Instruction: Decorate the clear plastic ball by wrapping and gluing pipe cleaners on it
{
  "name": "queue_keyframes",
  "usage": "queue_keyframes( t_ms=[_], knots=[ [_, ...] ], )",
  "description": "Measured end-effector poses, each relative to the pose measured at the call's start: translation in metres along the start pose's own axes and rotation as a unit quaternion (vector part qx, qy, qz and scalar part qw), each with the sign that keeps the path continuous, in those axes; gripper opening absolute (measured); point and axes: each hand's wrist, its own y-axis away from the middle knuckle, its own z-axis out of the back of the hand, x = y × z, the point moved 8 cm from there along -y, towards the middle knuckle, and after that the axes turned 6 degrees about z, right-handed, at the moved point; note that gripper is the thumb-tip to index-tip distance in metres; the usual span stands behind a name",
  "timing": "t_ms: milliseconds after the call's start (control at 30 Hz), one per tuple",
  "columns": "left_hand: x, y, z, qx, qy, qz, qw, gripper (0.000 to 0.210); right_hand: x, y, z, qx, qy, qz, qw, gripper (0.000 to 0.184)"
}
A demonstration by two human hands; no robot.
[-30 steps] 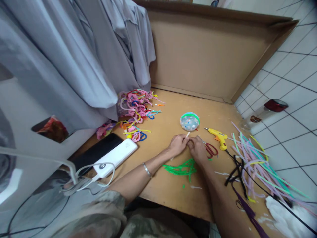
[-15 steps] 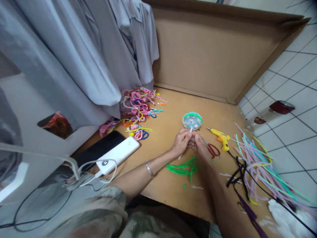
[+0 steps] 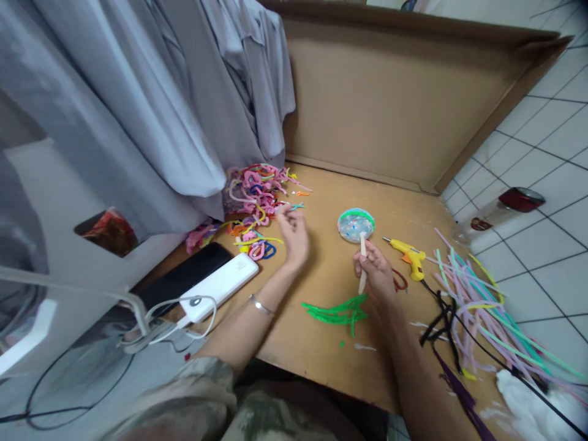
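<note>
My right hand grips a pale flat craft stick, its upper end touching or overlapping the near edge of a small round dish-like piece with a blue and green rim and coloured specks. Whether stick and dish are joined, I cannot tell. My left hand is raised by the pile of pink and multicoloured pipe cleaners, fingers loosely apart and holding nothing visible. Between my forearms lie bright green pipe cleaner pieces. Red-handled scissors are partly hidden behind my right hand.
A yellow glue gun lies to the right, its cord running past long pastel pipe cleaners. At left are a white power bank and a black phone-like slab. A cardboard wall stands behind; a clear bottle is at far right.
My left hand has let go of the stick and moved left towards the pipe cleaner pile. The stick stays in my right hand, now tilted more upright. The round piece has barely moved.
</note>
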Motion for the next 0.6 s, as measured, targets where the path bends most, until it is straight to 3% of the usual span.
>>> queue_keyframes(
  t_ms=[67, 133, 333, 467, 600],
  knots=[
    [0.006, -0.025, 0.025, -0.100, 0.050, 0.075, 0.991, 0.031, -0.002, 0.000, 0.003, -0.018, -0.006, -0.014, 1.000, 0.050],
    [0.013, -0.040, 0.042, -0.162, 0.095, 0.132, 0.973, 0.038, -0.003, 0.001, 0.004, -0.027, -0.007, -0.026, 0.999, 0.050],
    [0.037, -0.055, 0.056, -0.199, 0.190, 0.226, 0.934, 0.050, -0.001, 0.002, 0.000, -0.010, 0.008, -0.033, 0.999, 0.043],
    [0.048, -0.066, 0.058, -0.182, 0.169, 0.218, 0.944, 0.031, -0.001, 0.003, -0.002, 0.003, 0.023, -0.041, 0.999, 0.038],
    [0.027, -0.074, 0.051, -0.116, 0.122, 0.070, 0.983, 0.012, 0.000, 0.003, -0.003, 0.010, 0.040, -0.028, 0.999, 0.036]
  ],
)
